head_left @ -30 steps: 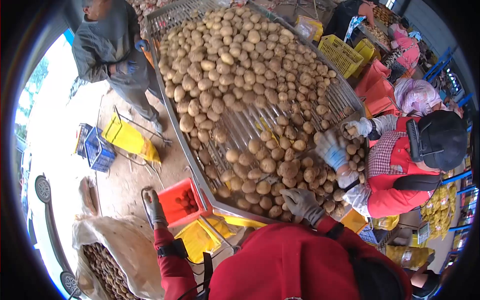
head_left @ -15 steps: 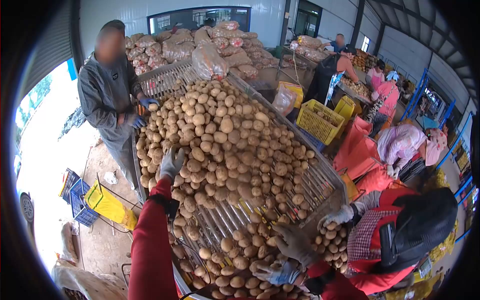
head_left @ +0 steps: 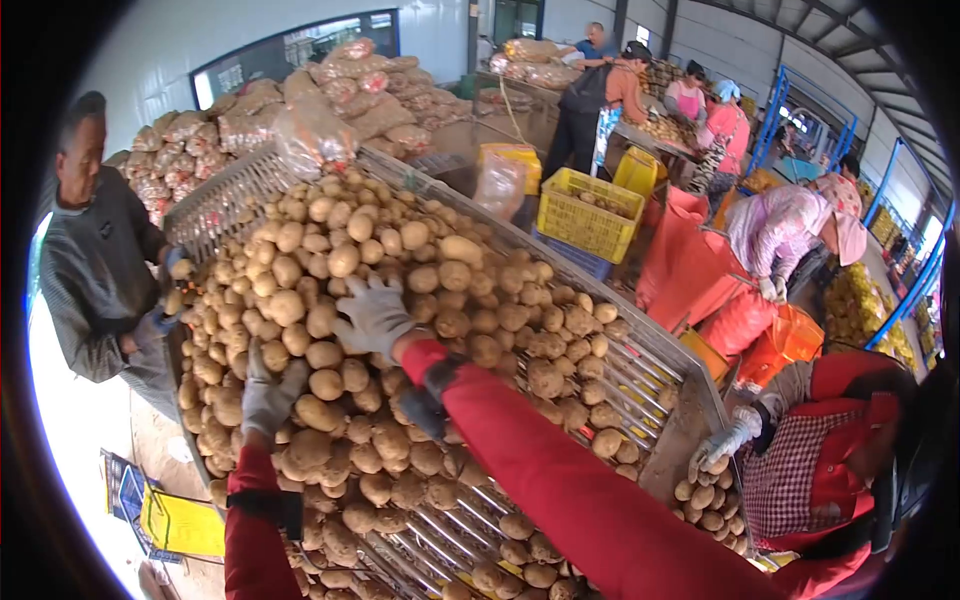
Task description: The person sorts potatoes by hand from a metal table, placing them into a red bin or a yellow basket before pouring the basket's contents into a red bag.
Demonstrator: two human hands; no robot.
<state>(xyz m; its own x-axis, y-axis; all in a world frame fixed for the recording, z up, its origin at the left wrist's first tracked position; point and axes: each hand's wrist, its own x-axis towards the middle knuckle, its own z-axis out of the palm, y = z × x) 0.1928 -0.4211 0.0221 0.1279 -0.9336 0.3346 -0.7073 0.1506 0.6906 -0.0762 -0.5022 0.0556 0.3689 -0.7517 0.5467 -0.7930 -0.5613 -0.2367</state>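
Note:
A big heap of potatoes [head_left: 345,262] covers a slatted metal sorting table [head_left: 410,545]. My left hand [head_left: 268,398], in a grey glove, lies against the left side of the heap with its fingers apart. Further up the pile, my right hand [head_left: 375,318] rests on potatoes in a matching glove, fingers spread. Neither hand grips a potato that I can see. Red sleeves and dark wrist bands show on both my arms.
A co-worker [head_left: 90,270] stands at the table's left edge, gloved hands by the potatoes. Another, in red [head_left: 830,450], handles potatoes at the right. Beyond the table are a yellow crate [head_left: 590,215], red sacks [head_left: 675,265] and stacked filled sacks [head_left: 340,100].
My right hand has moved from the table's near right end up onto the heap. My left hand also stays on the heap, and the view has turned to the right.

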